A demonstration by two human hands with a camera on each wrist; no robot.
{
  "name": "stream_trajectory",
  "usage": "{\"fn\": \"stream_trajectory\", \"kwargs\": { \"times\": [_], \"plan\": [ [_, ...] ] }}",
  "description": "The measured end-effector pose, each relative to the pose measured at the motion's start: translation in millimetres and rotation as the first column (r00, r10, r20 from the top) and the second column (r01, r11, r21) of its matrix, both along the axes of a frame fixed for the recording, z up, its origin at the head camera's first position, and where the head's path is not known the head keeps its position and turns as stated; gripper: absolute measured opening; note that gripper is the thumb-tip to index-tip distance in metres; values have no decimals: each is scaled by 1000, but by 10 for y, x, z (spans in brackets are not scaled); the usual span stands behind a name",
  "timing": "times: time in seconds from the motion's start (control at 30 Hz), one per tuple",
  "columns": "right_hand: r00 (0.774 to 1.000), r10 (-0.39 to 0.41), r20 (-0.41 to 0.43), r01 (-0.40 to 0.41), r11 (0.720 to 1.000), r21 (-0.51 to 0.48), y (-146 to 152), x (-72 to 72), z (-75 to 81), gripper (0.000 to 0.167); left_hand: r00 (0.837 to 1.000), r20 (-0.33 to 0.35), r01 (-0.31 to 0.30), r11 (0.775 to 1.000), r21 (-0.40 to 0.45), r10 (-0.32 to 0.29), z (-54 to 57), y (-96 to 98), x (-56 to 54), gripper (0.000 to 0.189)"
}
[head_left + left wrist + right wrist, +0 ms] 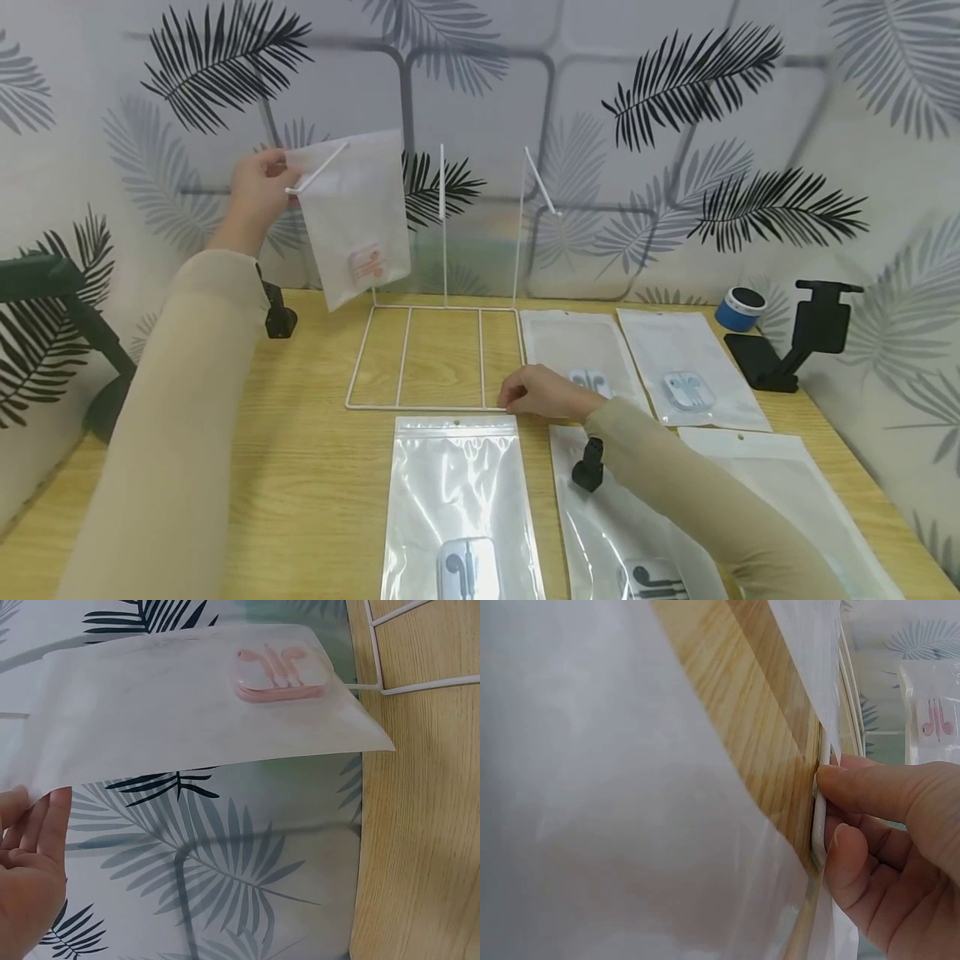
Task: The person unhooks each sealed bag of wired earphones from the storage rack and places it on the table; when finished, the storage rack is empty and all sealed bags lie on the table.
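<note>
My left hand (258,187) pinches the upper left corner of a white zip bag (345,217). The bag hangs tilted at the left hook (321,167) of a white wire display rack (435,407). Through the bag show pink earphones in a clear case (279,673), low down in it. At the rack's front right corner, my right hand (551,392) grips the base wire between thumb and fingers, as the right wrist view (885,847) shows up close. The middle hook (442,179) and right hook (542,179) bear no bag.
Several more bags with earphones lie on the wooden table: one bag (457,475) in front of the rack, others (690,367) to the right. A blue-and-white roll (740,309) and a black phone stand (813,333) are at the far right. A dark green lamp (90,317) stands left.
</note>
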State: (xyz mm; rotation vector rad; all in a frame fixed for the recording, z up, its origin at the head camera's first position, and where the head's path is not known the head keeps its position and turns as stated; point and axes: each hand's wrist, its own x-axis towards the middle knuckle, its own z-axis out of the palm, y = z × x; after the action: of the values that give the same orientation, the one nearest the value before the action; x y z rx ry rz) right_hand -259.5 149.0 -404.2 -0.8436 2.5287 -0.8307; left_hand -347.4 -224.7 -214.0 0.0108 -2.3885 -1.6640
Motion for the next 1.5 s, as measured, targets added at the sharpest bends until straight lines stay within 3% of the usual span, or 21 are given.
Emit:
{"fn": "stream_trajectory", "kwargs": {
  "times": [0.3, 0.53, 1.07, 1.5],
  "plan": [
    [1000, -1, 4, 1, 1000, -3, 3, -6, -14, 10, 998, -55, 23, 997, 76, -19, -51, -72, 12, 38],
    [1000, -1, -6, 1, 1000, 6, -2, -6, 9, 10, 998, -29, 65, 981, 183, -61, -37, -167, 62, 39],
    [1000, -2, 8, 2, 1000, -3, -1, -25, 3, 11, 994, -58, 105, 971, 215, -95, -87, -288, 323, 41],
    [999, -25, 41, 25, 1000, 7, 0, 7, 5, 11, 989, -87, 134, 963, 235, -117, -115, -373, 669, 43]
  ]
}}
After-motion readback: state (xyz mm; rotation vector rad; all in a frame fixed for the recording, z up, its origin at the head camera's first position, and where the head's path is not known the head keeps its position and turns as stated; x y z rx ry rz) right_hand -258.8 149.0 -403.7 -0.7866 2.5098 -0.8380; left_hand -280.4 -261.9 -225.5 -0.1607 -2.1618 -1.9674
